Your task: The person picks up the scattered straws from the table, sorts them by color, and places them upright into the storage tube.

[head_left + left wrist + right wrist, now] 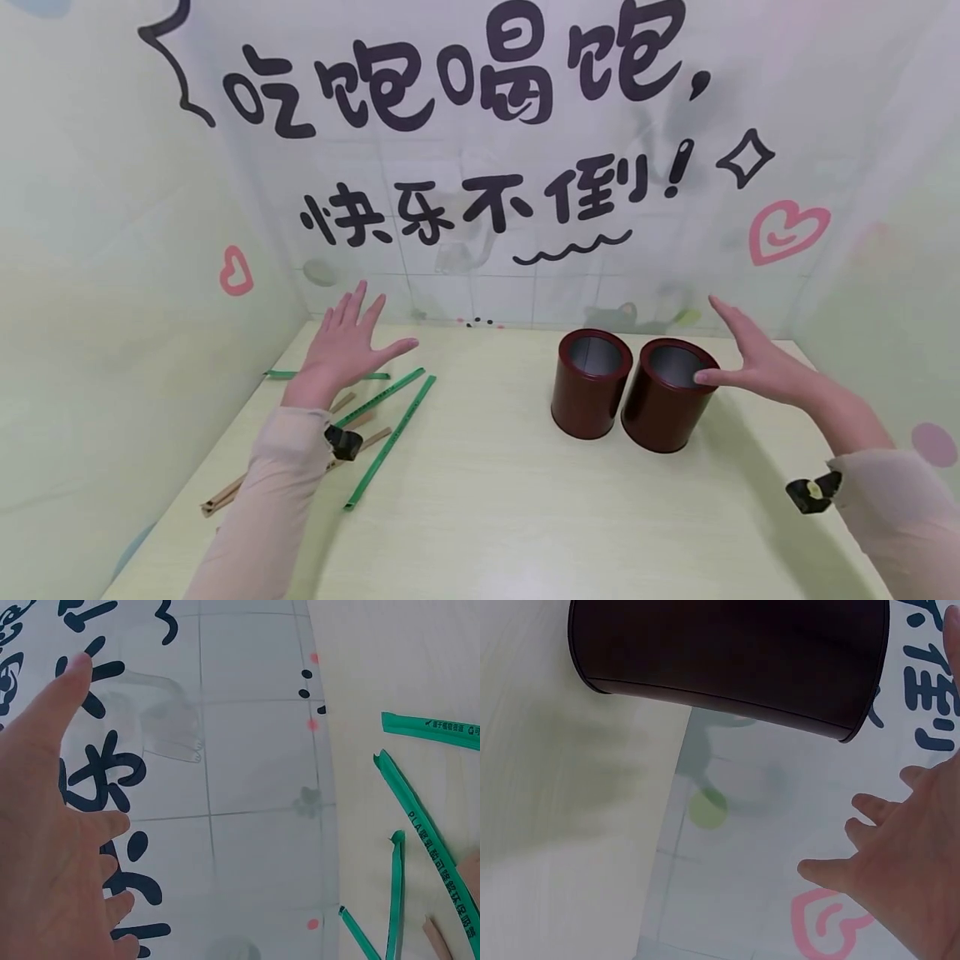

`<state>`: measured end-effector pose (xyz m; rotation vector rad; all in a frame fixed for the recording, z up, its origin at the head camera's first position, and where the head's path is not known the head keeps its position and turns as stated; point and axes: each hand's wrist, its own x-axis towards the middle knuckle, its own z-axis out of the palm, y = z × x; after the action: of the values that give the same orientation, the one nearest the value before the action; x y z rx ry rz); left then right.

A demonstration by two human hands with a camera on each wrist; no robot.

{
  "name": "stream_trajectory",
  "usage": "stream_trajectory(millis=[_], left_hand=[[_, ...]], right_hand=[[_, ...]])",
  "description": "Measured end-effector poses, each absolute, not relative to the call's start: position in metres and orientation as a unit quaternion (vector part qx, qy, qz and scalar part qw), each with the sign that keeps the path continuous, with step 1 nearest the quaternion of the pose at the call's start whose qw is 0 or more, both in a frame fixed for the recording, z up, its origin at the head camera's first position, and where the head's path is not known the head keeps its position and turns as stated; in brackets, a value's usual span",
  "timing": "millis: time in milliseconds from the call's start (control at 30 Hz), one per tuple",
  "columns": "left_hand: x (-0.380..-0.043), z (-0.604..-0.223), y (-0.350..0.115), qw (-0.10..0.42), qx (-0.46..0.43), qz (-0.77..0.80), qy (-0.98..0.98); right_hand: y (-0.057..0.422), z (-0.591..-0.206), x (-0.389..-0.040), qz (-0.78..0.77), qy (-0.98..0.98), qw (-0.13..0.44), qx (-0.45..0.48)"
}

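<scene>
Two dark red round tins stand side by side on the pale table (487, 500), open tops up: the left tin (590, 383) and the right tin (667, 396). My right hand (750, 360) hovers open just right of the right tin, thumb near its rim; I cannot tell if it touches. In the right wrist view the tin (727, 660) fills the top and the spread fingers (900, 855) show at the right. My left hand (347, 346) is open and raised above several green wrapped sticks (390, 437). The left wrist view shows the hand (52, 825) empty, the green sticks (420, 825) on the table.
Brown wrapped sticks (225, 498) lie near the table's left edge among the green ones. A printed backdrop (480, 167) with black characters and pink hearts closes off the back; pale walls flank both sides. Bare tabletop stretches across the front middle.
</scene>
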<state>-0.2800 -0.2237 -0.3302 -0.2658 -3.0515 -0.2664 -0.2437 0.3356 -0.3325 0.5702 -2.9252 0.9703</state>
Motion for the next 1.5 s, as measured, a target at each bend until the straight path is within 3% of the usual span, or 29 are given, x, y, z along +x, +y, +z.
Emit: stream_trajectory(millis=[400, 1100, 1500], left_hand=[[-0.268, -0.335, -0.232, 0.036, -0.091, -0.098, -0.990], [-0.254, -0.347, -0.252, 0.022, -0.078, -0.132, -0.988], [-0.245, -0.349, -0.269, -0.006, -0.108, -0.246, -0.963]], right_hand=[[0.328, -0.353, -0.238, 0.368, -0.909, -0.028, 0.195], [0.328, -0.371, -0.235, 0.419, -0.887, -0.035, 0.189], [0.328, -0.374, -0.237, 0.440, -0.876, -0.049, 0.190]])
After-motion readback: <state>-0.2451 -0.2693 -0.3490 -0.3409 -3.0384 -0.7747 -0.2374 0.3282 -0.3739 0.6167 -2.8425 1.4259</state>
